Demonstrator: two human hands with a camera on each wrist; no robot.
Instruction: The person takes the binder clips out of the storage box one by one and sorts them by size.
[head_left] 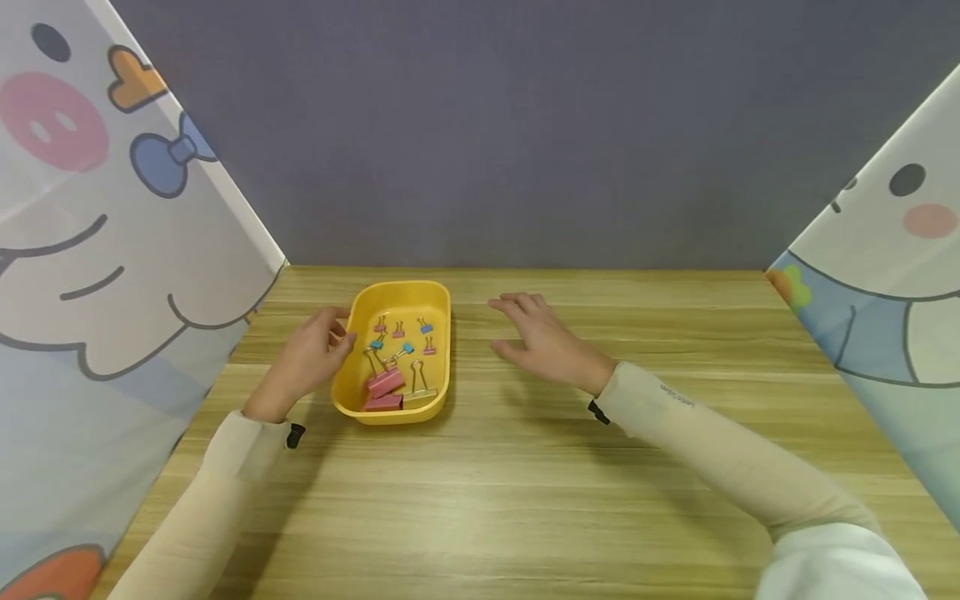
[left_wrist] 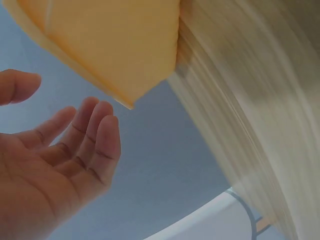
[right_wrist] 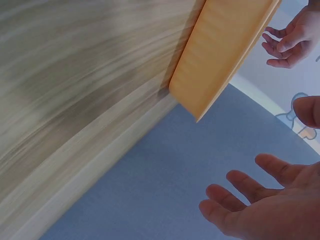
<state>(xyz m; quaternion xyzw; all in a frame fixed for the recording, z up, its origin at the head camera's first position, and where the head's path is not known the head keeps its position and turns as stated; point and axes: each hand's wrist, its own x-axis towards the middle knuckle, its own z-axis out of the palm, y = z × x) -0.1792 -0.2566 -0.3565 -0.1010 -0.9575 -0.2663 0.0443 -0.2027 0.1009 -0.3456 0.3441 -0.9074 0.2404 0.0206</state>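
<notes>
Clips [head_left: 393, 367] of pink, blue and gold lie in a yellow tray [head_left: 352, 387] on a wooden table [head_left: 525, 483]. The tray sits a bit left of the middle of the table, with its long side pointing away from the person.

At the tray's 9 o'clock side is the left hand [head_left: 303, 362]. Its fingers are loose and a little bent, and they hold nothing. The fingertips are right by the tray's left rim, but I cannot tell if they touch it. In the left wrist view, the palm faces the tray's outer wall [left_wrist: 115, 45] with a gap between them.

At the tray's 3 o'clock side is the right hand [head_left: 543, 342]. It is apart from the tray, with bare table between them. Its fingers are spread wide and hold nothing. It is low over the table, palm down.

Behind the table, at 12 o'clock, is a gray wall [head_left: 487, 125]. Cartoon curtains [head_left: 97, 250] hang at both sides.
</notes>
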